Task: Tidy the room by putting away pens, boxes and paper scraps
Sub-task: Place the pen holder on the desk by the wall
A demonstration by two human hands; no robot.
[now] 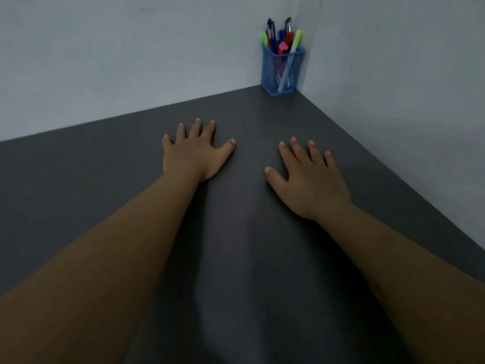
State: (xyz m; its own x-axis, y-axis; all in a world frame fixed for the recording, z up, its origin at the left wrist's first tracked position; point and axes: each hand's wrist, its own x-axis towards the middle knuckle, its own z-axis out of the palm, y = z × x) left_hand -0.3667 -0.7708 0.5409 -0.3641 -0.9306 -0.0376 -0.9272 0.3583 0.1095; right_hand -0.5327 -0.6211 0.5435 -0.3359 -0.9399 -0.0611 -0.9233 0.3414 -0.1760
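Note:
A blue mesh pen holder (282, 72) stands in the far corner of the dark grey desk (105, 179), against the two walls. Several pens (284, 39) and markers of different colours stick up out of it. My left hand (195, 151) lies flat on the desk, palm down, fingers spread, holding nothing. My right hand (308, 179) lies flat beside it, a little nearer to me, also palm down with fingers apart. Both hands are well short of the holder. No boxes or paper scraps show in this view.
Pale walls (393, 88) close the desk at the back and on the right, meeting in the corner behind the holder. My forearms stretch across the desk from the bottom of the view.

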